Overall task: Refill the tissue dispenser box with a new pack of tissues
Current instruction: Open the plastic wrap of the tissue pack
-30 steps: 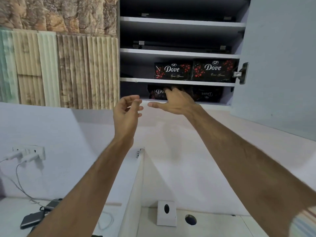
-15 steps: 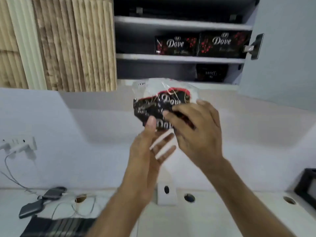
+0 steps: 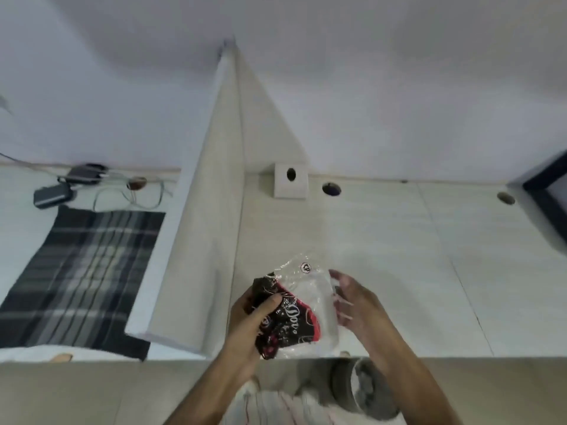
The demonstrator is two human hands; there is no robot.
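— Clamped on what, the left hand (image 3: 250, 317)?

— Its thumb and fingers are wrapped round the dark end of the tissue pack (image 3: 294, 311), black and red wrapping with clear film over the white tissues.

— And the right hand (image 3: 352, 302)?

— Fingers spread apart, blurred, at the pack's 3 o'clock edge; touching or not, I cannot tell.

— Where is the pack?

— Held over the near edge of the pale counter (image 3: 429, 256). The white dispenser box (image 3: 291, 180) stands at 12 o'clock from it, against the wall, well apart. A checked cloth (image 3: 82, 277) lies at 9 o'clock, beyond a divider panel (image 3: 202, 240).
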